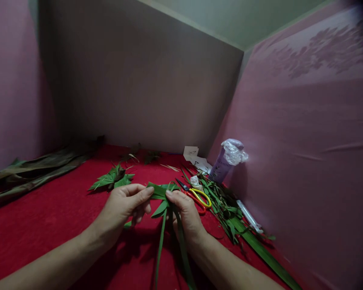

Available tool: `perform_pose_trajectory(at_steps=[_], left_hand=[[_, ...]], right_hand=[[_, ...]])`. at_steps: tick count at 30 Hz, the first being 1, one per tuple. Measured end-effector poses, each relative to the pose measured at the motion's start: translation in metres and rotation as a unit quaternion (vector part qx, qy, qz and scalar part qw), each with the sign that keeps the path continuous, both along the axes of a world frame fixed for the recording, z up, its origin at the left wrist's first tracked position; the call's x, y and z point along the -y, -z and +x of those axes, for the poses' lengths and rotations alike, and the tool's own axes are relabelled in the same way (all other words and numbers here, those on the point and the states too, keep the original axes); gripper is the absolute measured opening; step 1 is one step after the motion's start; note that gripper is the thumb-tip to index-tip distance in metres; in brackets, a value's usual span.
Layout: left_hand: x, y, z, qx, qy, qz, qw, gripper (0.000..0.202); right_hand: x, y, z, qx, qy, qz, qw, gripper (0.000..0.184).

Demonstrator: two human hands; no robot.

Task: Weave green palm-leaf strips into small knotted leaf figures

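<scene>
Left hand (119, 211) and right hand (186, 215) are pinching closed on leaves (157, 192), before the red cloth's (57, 217) far edge; I'm judging: folding, next wanting steady tension.

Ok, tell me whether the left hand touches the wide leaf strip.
Touching. In the head view, the left hand has its thumb lying over one end of the wide leaf strip.

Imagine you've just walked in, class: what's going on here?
A person holds green leaf strips above a red surface. The left hand pinches one flat end; the right hand grips where the strips meet. Long strands hang below. Scissors with red and yellow handles lie just beyond the right hand, beside green cuttings.
</scene>
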State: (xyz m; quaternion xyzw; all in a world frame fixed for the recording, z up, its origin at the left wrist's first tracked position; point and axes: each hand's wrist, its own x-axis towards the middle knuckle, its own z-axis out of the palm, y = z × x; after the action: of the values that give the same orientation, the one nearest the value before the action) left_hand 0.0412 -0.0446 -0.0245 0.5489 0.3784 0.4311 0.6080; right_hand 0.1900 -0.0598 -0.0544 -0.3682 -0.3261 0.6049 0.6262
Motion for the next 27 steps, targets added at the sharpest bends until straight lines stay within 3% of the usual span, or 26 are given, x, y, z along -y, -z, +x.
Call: perform_pose_trajectory(at_steps=[6,13,19,24,27], left_hand=[[0.0,-0.001,-0.001,-0.017,-0.003,0.052,0.998,0.024],[0.001,-0.004,-0.002,-0.008,-0.017,0.059,0.998,0.022],[0.013,-0.005,0.0,-0.07,-0.052,0.171,0.981,0.012],[0.013,-0.007,0.001,-0.096,-0.097,0.317,0.938,0.005],[0.012,-0.008,0.0,-0.093,-0.103,0.32,0.937,0.004]], right_hand=[[-0.001,0.0,0.001,0.017,0.018,0.0,1.0,0.028],[-0.001,0.001,0.001,0.014,0.02,0.024,0.999,0.027],[0.0,-0.001,-0.001,0.007,0.025,0.022,0.999,0.025],[0.0,-0.001,-0.001,0.02,0.032,0.053,0.998,0.026],[0.0,0.0,0.001,0.067,0.054,0.094,0.992,0.027]])
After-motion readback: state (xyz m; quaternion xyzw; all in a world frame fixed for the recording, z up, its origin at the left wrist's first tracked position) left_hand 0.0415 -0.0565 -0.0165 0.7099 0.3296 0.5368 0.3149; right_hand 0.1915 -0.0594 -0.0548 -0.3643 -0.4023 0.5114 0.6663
